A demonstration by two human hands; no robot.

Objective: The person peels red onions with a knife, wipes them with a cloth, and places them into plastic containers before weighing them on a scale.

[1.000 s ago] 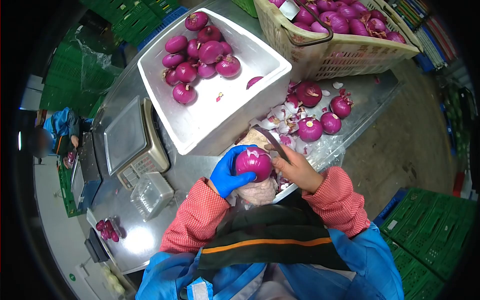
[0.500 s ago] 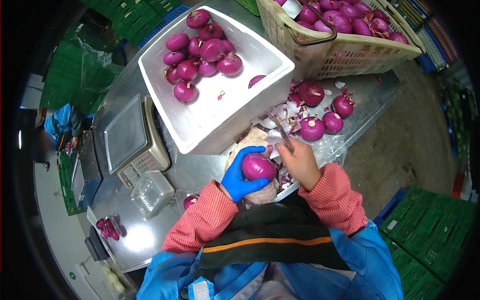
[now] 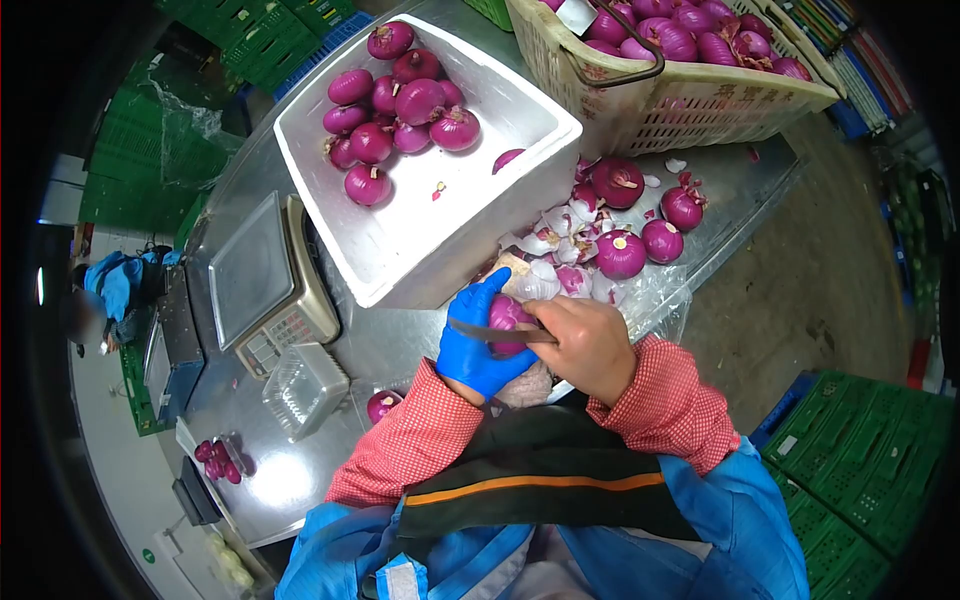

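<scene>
My left hand (image 3: 472, 345), in a blue glove, is wrapped round a purple-red onion (image 3: 507, 314). In my bare right hand (image 3: 588, 342) is a knife (image 3: 485, 331), its blade lying across the onion and pointing toward the gloved hand. Loose onion skins (image 3: 565, 232) are heaped on the table just beyond both hands. To the right of that heap sit several onions, among them one with a pale cut end (image 3: 620, 254). A white foam box (image 3: 440, 265) with several onions (image 3: 420, 101) inside stands beyond my left hand.
A cream plastic crate (image 3: 690, 110) full of onions stands at the far right of the metal table (image 3: 345, 490). A scale (image 3: 275, 290) and a clear plastic tray (image 3: 305, 390) are on the left. Green crates (image 3: 860, 470) stand at right. Another person (image 3: 120, 290) is at far left.
My right hand has brought the knife from above the skins down and left across the onion. The onion has turned in my left hand, whose fingers now cover more of it.
</scene>
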